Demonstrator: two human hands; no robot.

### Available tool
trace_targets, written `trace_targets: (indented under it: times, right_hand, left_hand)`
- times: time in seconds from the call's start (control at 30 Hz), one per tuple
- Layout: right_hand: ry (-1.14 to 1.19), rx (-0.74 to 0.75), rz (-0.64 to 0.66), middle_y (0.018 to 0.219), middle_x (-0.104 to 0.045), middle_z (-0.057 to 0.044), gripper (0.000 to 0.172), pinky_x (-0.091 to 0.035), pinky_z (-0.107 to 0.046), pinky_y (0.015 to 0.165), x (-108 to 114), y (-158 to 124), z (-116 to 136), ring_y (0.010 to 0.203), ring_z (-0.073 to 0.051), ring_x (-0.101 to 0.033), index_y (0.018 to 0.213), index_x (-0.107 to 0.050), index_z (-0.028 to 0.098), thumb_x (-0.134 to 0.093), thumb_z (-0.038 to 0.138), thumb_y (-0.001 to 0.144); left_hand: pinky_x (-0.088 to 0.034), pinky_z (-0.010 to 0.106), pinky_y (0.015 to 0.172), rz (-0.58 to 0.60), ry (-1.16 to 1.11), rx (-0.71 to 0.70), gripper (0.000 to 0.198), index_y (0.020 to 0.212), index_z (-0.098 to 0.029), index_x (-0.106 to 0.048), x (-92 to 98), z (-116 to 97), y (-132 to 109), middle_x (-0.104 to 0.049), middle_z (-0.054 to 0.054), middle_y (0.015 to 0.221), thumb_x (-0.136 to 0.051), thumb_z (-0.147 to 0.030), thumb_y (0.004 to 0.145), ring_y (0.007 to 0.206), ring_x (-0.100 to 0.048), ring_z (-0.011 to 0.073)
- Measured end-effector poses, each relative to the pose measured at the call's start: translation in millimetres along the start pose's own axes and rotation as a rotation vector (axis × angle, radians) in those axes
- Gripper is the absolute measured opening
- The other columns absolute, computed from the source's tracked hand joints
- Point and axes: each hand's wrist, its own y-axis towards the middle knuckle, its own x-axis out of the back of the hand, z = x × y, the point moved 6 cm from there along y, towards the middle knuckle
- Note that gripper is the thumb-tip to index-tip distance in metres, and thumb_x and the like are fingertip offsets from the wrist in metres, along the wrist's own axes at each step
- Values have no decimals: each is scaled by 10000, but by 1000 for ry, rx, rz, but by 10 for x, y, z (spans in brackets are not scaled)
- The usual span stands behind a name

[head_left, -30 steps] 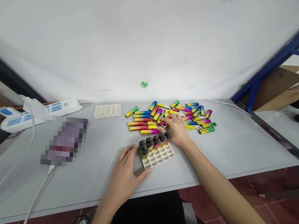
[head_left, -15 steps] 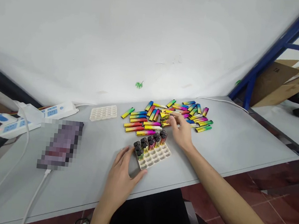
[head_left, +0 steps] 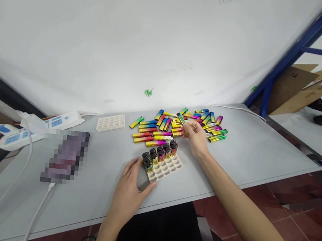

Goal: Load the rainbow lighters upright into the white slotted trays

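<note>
A cream honeycomb tray (head_left: 166, 168) sits near the table's front edge, with several black-capped rainbow sticks (head_left: 160, 153) standing in its back row. My left hand (head_left: 131, 188) lies flat beside the tray's left corner, fingers spread and thumb against the tray's front. Behind the tray lies a loose pile of rainbow-coloured sticks (head_left: 160, 130). My right hand (head_left: 198, 138) hovers over that pile, fingers pinched on one green-tipped stick (head_left: 181, 118) lifted off it.
A second, unfilled honeycomb tray (head_left: 111, 122) lies at the back left. White power strips (head_left: 60, 119) and cables run along the left side, next to a blurred dark object (head_left: 64, 156). A blue shelf frame (head_left: 294, 54) and cardboard (head_left: 302, 91) stand at the right.
My right hand has drawn back from the tray into the pile and lifted one stick. The left hand has stayed by the tray.
</note>
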Motion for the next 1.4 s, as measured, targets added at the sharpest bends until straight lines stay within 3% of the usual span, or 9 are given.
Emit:
trace_targets:
  times: [0.1, 0.2, 0.43, 0.67, 0.83, 1.03, 1.13, 1.27, 1.4]
  right_hand:
    - [194, -179, 75, 738, -641, 22, 328, -440, -210, 499, -61, -28, -21, 582, -96, -552, 970, -625, 207, -777, 368, 728]
    - [334, -299, 153, 696, -594, 30, 222, -403, -200, 465, -131, -65, -16, 525, -77, -479, 900, -607, 188, -697, 354, 782]
    - [343, -340, 276, 586, -492, 44, 89, -370, -224, 453, -189, -93, -62, 458, -100, -378, 807, -503, 221, -555, 293, 816]
    - [323, -364, 295, 600, -473, 42, 382, -344, -226, 446, -196, -117, -18, 475, -103, -378, 805, -494, 223, -532, 600, 857]
    - [250, -296, 287, 614, -514, 55, 348, -349, -216, 452, -199, -119, -16, 490, -95, -395, 831, -513, 226, -705, 512, 783]
    - [207, -259, 250, 710, -606, 42, 291, -436, -231, 501, -175, -96, -45, 588, -134, -557, 918, -464, 260, -651, 451, 803]
    - [224, -275, 258, 635, -535, 55, 321, -382, -218, 434, -189, -97, -42, 509, -123, -496, 888, -459, 257, -568, 554, 833]
    - [192, -302, 262, 554, -462, 52, 514, -243, -197, 368, -198, -114, -41, 442, -106, -370, 811, -469, 240, -503, 753, 798]
    - [142, -343, 283, 534, -409, 50, 572, -261, -200, 372, -207, -132, -79, 456, -108, -360, 750, -479, 227, -513, 798, 764]
  left_hand:
    - [-408, 516, 1133, -3, -2, -1, 712, 1443, -218, -386, 5, 0, 5, -423, 119, 1502, -624, -511, 840, 1395, -418, 310]
    - [-413, 533, 1122, -1, -3, 2, 709, 1443, -221, -388, 4, 6, 6, -423, 124, 1503, -620, -518, 842, 1392, -420, 322]
    - [-400, 527, 1133, 4, 15, 3, 735, 1463, -220, -360, -15, 23, 7, -417, 119, 1505, -594, -555, 852, 1404, -401, 316]
    - [-390, 525, 1142, 2, 10, 9, 721, 1448, -205, -377, -2, 6, 14, -422, 127, 1501, -601, -539, 849, 1399, -407, 311]
    - [-390, 557, 1128, -5, -4, -3, 713, 1446, -218, -376, -1, 18, 4, -426, 136, 1493, -610, -530, 848, 1393, -411, 332]
    - [-400, 554, 1118, -13, -10, -15, 698, 1443, -233, -378, 6, 7, 8, -428, 133, 1486, -608, -529, 854, 1389, -417, 328]
    - [-408, 545, 1113, -19, -4, -22, 697, 1439, -228, -385, 10, -3, 11, -436, 136, 1477, -614, -523, 850, 1379, -429, 325]
    - [-396, 517, 1131, -4, 10, -6, 713, 1452, -215, -374, 8, -7, 9, -431, 128, 1487, -599, -534, 854, 1391, -418, 310]
    - [-389, 509, 1139, -2, 8, -1, 726, 1456, -214, -370, 8, -8, 11, -424, 127, 1494, -599, -545, 853, 1396, -413, 305]
